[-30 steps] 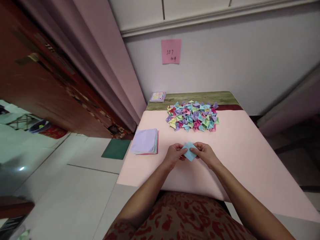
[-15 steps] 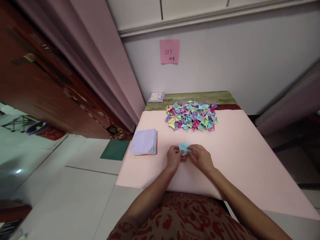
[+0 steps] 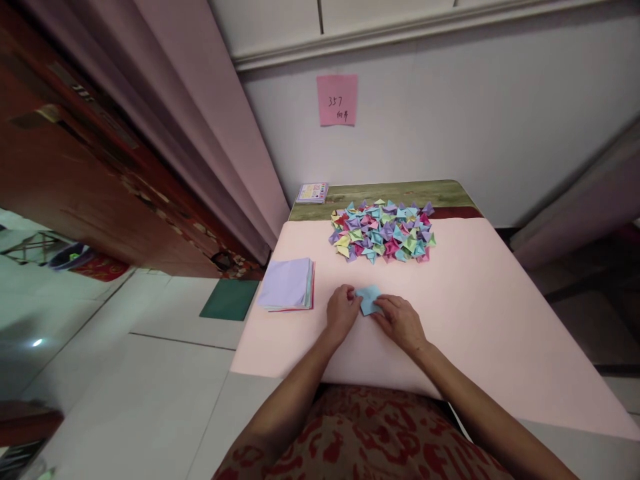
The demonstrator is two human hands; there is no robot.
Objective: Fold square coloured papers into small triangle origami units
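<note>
A small light-blue folded paper [image 3: 369, 300] is between my two hands, just above or on the pink table cover. My left hand [image 3: 343, 310] pinches its left edge with thumb and fingers. On its right side, my right hand [image 3: 400, 320] grips the paper, fingers over the top. Beyond my hands lies a heap of folded paper pieces [image 3: 383, 232] in blue, purple, green, yellow and pink. To the left sits a stack of square paper sheets [image 3: 286, 285], a lilac one on top.
The pink cover [image 3: 465, 313] spreads over a table whose green wood-patterned end [image 3: 400, 192] shows at the back. A small printed packet [image 3: 313, 193] lies in its far left corner. A pink note [image 3: 337, 100] hangs on the wall; a curtain and wooden door stand left.
My left hand has shifted slightly left, and its fingers now sit at the paper's left edge. The blue paper has turned a little and more of it shows.
</note>
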